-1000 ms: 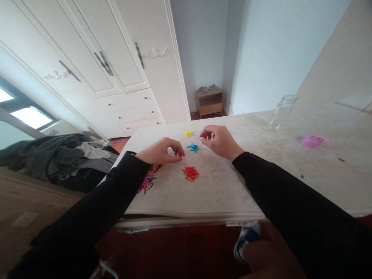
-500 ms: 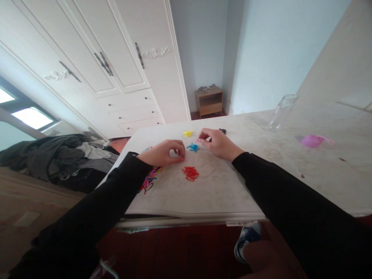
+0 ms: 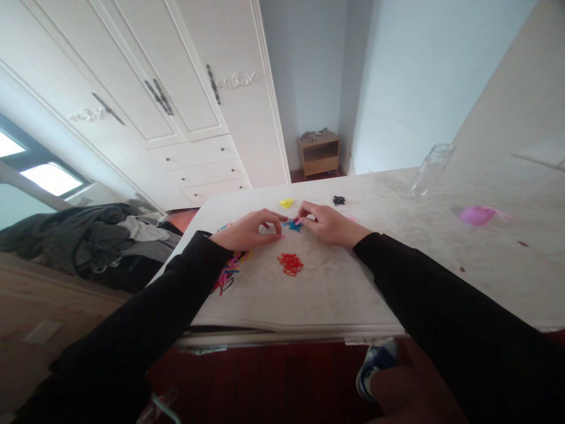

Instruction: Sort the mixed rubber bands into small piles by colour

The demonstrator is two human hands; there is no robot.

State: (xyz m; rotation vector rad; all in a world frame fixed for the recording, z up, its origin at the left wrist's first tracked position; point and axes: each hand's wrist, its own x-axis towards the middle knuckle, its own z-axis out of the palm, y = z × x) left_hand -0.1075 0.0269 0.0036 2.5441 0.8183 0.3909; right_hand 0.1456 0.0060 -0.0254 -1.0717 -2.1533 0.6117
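Note:
On the white table lie piles of small coloured rubber bands. My right hand (image 3: 329,225) is closed in a pinch on a pink rubber band (image 3: 299,222), at the right side of the blue pile (image 3: 293,226). My left hand (image 3: 252,229) has thumb and a finger curled together; its index finger reaches to the blue pile's left side. A pink speck shows at the left thumb tip, too small to name. Below them sits the red pile (image 3: 290,264). Under my left wrist, a mixed-colour heap (image 3: 229,271) is partly covered.
A yellow pile (image 3: 286,203) and a black pile (image 3: 338,200) lie farther back. Something pink (image 3: 351,218) peeks out behind my right hand. To the right are a clear glass bottle (image 3: 430,171) and a pink balloon (image 3: 477,215). The table's front edge (image 3: 286,335) runs below my arms.
My right hand has come slightly down and left, bringing the pink band to the blue pile. The left index finger has stretched out toward that pile. The black pile is uncovered.

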